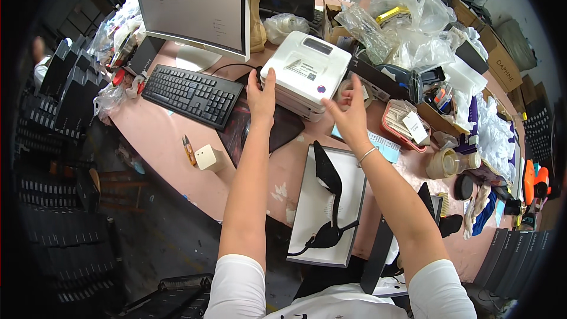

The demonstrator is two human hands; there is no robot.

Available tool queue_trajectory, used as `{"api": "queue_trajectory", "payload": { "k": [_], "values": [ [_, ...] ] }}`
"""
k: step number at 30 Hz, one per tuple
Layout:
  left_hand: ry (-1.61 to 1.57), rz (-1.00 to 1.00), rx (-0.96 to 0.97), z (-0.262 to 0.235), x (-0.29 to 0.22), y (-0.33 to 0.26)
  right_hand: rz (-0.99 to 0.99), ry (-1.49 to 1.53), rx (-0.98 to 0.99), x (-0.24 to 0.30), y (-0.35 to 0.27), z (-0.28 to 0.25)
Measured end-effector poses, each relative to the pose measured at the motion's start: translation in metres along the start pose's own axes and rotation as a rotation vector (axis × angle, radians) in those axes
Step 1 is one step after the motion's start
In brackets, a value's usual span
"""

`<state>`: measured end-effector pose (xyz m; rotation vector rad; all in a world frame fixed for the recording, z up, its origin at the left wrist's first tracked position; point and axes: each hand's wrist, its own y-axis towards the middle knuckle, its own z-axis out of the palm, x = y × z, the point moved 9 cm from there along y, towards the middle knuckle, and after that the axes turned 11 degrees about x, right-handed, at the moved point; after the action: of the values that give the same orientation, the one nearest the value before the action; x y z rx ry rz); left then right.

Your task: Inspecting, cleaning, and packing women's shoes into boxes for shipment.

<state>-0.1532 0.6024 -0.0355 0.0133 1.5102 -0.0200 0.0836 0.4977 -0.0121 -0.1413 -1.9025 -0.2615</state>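
Observation:
A white label printer (310,68) with a dark window on its top stands on the pink table between my hands. My left hand (261,99) is at the printer's left front corner, its fingers stretched upward and apart. At the right front corner, my right hand (349,115) has its thumb and fingers spread, the thumb close to the casing. Neither hand grips anything that I can see; whether the fingertips touch the printer is hard to tell. Nearer to me, an open shallow box (302,218) holds black heeled shoes (326,171) with straps.
A monitor (192,9) and black keyboard (192,95) stand on the left. Beside them lie a mouse pad (277,127) and a cream block (209,158). To the right are a pink basket of tags (407,124), tape rolls (443,164) and plastic bags (413,12).

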Motion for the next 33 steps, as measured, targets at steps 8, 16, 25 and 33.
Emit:
{"api": "queue_trajectory", "payload": {
  "k": [8, 16, 25, 33],
  "values": [
    [-0.222, -0.088, 0.076, 0.012, 0.015, 0.012, 0.316, 0.263, 0.047, -0.034, 0.016, -0.001],
    [-0.209, -0.048, 0.004, 0.000, 0.026, 0.010, 0.177, 0.245, -0.001, -0.022, 0.013, 0.009],
    [0.169, 0.007, -0.137, -0.019, -0.011, -0.017, -0.040, 0.375, 0.091, 0.073, -0.037, -0.076],
    [-0.353, 0.384, 0.633, 0.051, -0.176, -0.316, 0.318, 0.156, -0.453, 0.003, -0.400, -0.338]
  ]
}}
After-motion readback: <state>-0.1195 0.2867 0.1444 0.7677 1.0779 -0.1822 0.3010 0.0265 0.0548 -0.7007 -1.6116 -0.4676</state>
